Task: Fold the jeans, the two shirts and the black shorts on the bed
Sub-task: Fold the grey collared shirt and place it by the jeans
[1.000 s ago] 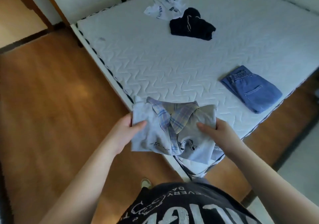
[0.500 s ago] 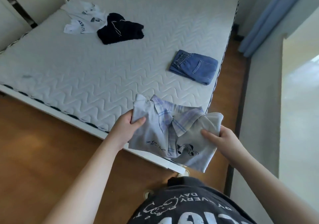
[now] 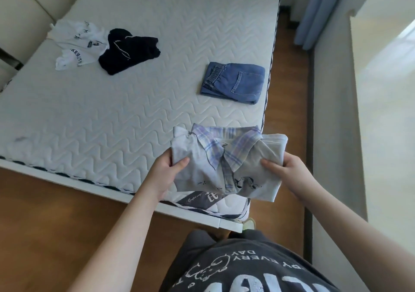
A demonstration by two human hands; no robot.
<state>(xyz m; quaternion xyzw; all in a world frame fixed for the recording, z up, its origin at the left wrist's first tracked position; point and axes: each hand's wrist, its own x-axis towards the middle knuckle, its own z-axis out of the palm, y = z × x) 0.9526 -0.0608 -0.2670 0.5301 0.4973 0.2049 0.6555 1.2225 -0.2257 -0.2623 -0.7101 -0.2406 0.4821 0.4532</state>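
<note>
The folded plaid-collared shirt (image 3: 226, 163) is held above the near corner of the bed (image 3: 134, 103), collar up and facing the far side. The left hand (image 3: 165, 174) has its grip clamped on the shirt's left edge, thumb on top and fingers underneath. The right hand (image 3: 289, 174) pinches the right edge the same way. Further along the bed's right edge lie the jeans (image 3: 234, 81), folded into a neat block. Well apart, toward the far left, the black shorts (image 3: 128, 51) lie crumpled, touching the white printed shirt (image 3: 75, 44), which is also unfolded. A wooden floor (image 3: 56, 219) surrounds the bed, and a blue curtain (image 3: 318, 10) hangs at the far right.
</note>
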